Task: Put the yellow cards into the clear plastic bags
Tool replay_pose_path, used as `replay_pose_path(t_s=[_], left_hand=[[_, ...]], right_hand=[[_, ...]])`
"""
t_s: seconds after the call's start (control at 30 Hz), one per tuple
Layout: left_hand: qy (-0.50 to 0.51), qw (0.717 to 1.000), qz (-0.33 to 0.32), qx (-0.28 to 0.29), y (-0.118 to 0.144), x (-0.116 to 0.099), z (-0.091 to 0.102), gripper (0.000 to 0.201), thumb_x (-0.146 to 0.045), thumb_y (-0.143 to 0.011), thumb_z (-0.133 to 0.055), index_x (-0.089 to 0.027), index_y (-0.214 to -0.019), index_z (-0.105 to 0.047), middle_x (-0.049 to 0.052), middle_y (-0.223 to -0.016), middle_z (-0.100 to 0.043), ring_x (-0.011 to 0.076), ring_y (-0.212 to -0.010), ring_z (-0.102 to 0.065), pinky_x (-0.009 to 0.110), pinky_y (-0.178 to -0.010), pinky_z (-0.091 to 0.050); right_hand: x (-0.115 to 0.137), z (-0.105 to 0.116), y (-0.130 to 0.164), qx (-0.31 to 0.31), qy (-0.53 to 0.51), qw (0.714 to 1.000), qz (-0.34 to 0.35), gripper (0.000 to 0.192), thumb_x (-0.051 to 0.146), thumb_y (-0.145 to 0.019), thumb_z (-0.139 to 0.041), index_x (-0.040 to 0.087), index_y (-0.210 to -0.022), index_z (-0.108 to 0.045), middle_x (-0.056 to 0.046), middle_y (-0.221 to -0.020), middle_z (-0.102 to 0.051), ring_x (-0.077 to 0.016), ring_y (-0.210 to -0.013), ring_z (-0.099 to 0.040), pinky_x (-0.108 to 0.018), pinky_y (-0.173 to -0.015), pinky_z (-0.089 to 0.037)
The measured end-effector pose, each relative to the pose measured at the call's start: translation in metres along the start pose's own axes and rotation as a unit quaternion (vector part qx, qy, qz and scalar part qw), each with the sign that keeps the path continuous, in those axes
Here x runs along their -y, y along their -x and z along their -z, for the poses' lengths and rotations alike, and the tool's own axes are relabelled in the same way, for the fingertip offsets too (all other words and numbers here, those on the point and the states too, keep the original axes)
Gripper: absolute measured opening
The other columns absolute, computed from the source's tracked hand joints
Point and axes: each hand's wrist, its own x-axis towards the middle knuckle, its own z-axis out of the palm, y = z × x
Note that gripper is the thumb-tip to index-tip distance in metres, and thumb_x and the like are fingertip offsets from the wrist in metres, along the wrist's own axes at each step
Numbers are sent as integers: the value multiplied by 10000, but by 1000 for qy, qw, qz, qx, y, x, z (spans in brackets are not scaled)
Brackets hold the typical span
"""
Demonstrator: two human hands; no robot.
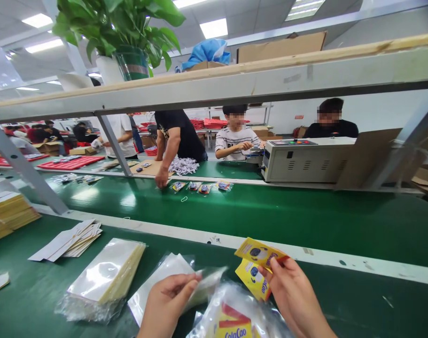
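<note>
At the bottom centre of the frame my left hand (pixel 166 300) pinches a clear plastic bag (pixel 171 284) by its open edge, fingers closed on the film; I cannot tell whether anything is inside it. To its right, my right hand (pixel 293 295) holds two yellow printed cards (pixel 258 267), thumb and fingers narrowed on their lower corners; the cards fan upward, one above the other, just right of the bag's mouth and apart from it. Below both hands, at the bottom edge, lies a crumpled clear wrapper (pixel 235 314) with more yellow "ColaCao" cards showing through it.

At lower left on the green surface (pixel 34 291) a stack of flat clear bags (pixel 106 270) sits in loose film. Above it, at left, lies a fanned pile of white cards (pixel 71 240), and at the far left edge stand stacks of yellowish sheets (pixel 11 209).

Across the middle of the frame runs a green conveyor belt (pixel 287 216). On its far side lies a row of small packets (pixel 199 187), just beside another person's hand (pixel 161 180). A grey machine (pixel 305 162) stands at centre right. On the shelf (pixel 235 77) across the top, a potted plant (pixel 124 35) stands at upper left.
</note>
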Motion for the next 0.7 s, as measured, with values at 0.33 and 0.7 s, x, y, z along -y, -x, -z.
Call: replay_pose_path(t_s=[0.33, 0.7], left_hand=[[51, 998, -28, -13, 13, -6, -9, 219, -418, -533, -875, -263, -673, -810, 67, -777, -815, 296, -790, -748, 360, -775, -606], [13, 998, -57, -12, 18, -6, -6, 208, -415, -569, -850, -270, -714, -820, 78, -814, -814, 310, -813, -741, 414, -852, -588]], right_hand=[[-10, -27, 13, 56, 218, 955, 193, 216, 381, -796, -738, 244, -929, -637, -31, -827, -698, -156, -655, -676, -260, -609, -569], [5, -34, 4, 292, 410, 754, 423, 324, 50, -887, -482, 282, -1067, -618, -38, -912, -696, -185, -846, -665, -327, -743, -548]])
